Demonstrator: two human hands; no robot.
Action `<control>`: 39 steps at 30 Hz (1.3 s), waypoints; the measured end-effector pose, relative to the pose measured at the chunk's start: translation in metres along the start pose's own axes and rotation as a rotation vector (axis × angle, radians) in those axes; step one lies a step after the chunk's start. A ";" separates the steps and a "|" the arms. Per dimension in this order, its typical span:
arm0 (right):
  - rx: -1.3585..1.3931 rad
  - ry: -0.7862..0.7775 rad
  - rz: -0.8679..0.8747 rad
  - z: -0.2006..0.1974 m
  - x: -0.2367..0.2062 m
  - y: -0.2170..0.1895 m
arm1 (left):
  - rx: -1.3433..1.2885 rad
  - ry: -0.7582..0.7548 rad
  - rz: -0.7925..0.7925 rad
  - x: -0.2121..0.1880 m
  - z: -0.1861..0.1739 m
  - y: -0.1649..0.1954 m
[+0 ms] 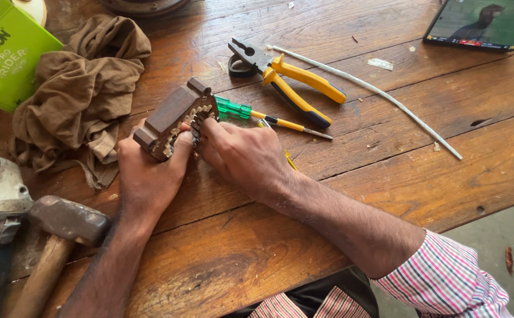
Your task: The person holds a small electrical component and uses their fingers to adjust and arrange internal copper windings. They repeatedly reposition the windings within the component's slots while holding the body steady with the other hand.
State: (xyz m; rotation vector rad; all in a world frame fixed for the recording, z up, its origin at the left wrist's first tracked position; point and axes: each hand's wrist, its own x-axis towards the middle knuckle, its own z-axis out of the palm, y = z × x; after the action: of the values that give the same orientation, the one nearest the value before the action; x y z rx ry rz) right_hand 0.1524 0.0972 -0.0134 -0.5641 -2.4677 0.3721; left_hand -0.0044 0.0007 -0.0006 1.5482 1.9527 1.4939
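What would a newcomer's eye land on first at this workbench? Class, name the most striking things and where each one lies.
At the centre, the left hand and right hand together grip a dark toothed metal part above the wooden table. Just behind it lie yellow-handled pliers and a green-handled screwdriver. A brown rag is heaped at the left, a hammer below it.

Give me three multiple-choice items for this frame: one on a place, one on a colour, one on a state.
1. Where do the pliers lie?
A. on the wooden table beyond the hands
B. on the brown cloth
C. in the left hand

2. What colour is the screwdriver handle?
A. red
B. green
C. black

3. How is the dark toothed metal block held?
A. lying untouched
B. by both hands
C. under the hammer

Key: 1 A, they rest on the table past the fingers. 2 B, clear green by the right hand. 3 B, left hand and right hand both grip it.
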 end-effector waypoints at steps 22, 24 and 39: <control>0.135 0.077 0.012 -0.010 0.003 -0.005 | -0.009 -0.120 0.032 0.004 -0.005 0.004; 0.192 0.055 0.061 -0.014 0.006 -0.007 | -0.032 -0.105 -0.053 0.004 -0.005 0.006; 0.493 0.045 0.094 -0.019 0.010 -0.003 | 0.063 -0.120 0.110 0.004 -0.007 0.004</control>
State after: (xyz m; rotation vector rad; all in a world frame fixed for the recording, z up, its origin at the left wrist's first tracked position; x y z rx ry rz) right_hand 0.1555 0.1014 0.0080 -0.4681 -2.1939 0.9585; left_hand -0.0084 -0.0002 0.0072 1.7550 1.8921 1.3573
